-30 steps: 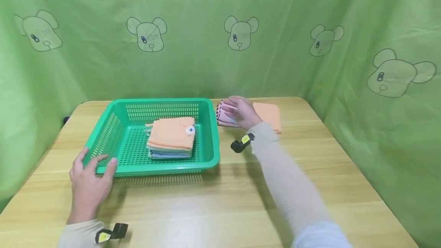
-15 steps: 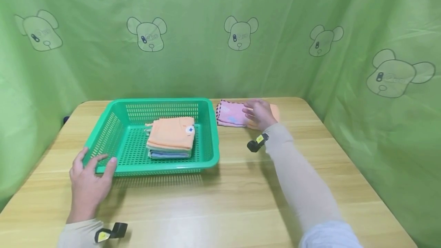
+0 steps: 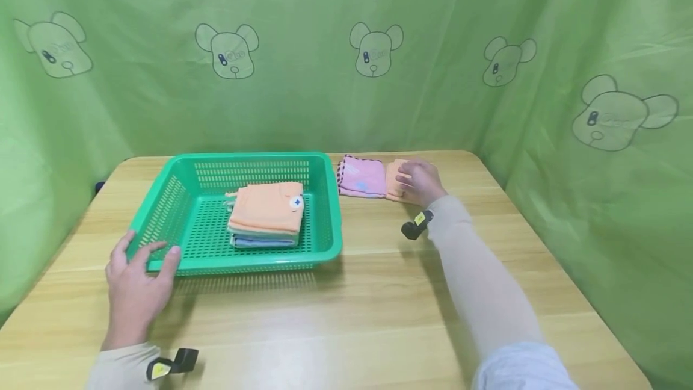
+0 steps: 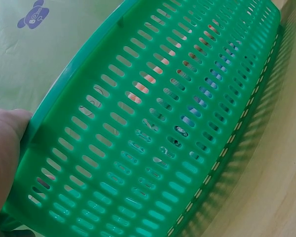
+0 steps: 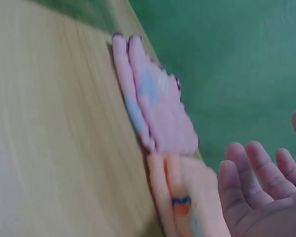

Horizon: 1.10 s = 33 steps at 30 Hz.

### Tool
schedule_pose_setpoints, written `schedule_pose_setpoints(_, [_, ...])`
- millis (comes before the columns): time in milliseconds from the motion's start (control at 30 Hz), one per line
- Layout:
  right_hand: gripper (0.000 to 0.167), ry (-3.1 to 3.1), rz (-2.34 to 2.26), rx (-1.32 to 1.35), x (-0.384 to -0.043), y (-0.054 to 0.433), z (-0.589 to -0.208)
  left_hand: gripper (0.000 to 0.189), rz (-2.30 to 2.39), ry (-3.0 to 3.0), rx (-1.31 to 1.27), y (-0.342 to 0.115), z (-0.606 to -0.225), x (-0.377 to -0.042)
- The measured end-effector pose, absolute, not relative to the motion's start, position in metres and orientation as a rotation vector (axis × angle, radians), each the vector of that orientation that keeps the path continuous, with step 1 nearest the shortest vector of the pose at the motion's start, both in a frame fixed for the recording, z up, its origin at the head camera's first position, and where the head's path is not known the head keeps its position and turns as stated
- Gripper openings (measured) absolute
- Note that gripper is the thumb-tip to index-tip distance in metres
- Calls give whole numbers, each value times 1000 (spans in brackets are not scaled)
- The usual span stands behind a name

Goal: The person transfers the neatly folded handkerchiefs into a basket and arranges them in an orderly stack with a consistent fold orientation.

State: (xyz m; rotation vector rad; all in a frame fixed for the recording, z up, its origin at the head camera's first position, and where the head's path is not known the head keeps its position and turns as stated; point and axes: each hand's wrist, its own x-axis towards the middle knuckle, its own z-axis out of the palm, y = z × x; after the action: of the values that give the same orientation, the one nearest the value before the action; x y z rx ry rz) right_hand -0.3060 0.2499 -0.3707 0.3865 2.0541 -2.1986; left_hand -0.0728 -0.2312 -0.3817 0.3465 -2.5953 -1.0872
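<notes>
My left hand [image 3: 138, 287] is at the near left corner of a green plastic basket [image 3: 254, 263], its fingers bent over the rim and its thumb along the front edge. In the basket lies a stack of folded cloths [image 3: 267, 208], a peach one on top and blue lower down. To the right of the basket, my right hand [image 3: 422, 182] hovers over a folded peach cloth [image 3: 395, 174], partly covering it. Its fingers [image 5: 260, 170] are loosely spread with nothing between them in the right wrist view. Beside that cloth lies a folded pink cloth [image 3: 365, 176] with a dark-checked border.
The wooden table [image 3: 303, 336] stretches in front of the basket and to the right. A green curtain [image 3: 303, 107] with mouse-head drawings hangs close behind the table and along its sides.
My right hand has moved right, from over the pink cloth to over the peach cloth, so the pink cloth is now uncovered. My left hand stays at the basket corner.
</notes>
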Motion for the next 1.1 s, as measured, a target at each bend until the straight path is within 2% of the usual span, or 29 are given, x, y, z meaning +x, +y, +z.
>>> schedule_pose_setpoints(200, [50,2065,-2163,465,-305,266,-375,52,-1082,-2586,346,-231,-382,-73])
schedule_pose_setpoints(667, [51,2208,-2129,616,-307,300,-383,52,-1103,-2588,362,-230,-383,-74])
schedule_pose_setpoints(900, [42,2456,-1917,919,-305,305,-389,52,-1094,-2581,351,-230,-382,-73])
schedule_pose_setpoints(1000, [42,2475,-1828,1036,-304,307,-393,53,-1095,-2582,348,-230,-382,-74])
schedule_pose_setpoints(1100, [45,2391,-1853,1044,-303,308,-396,54,-1091,-2586,348,-230,-381,-74])
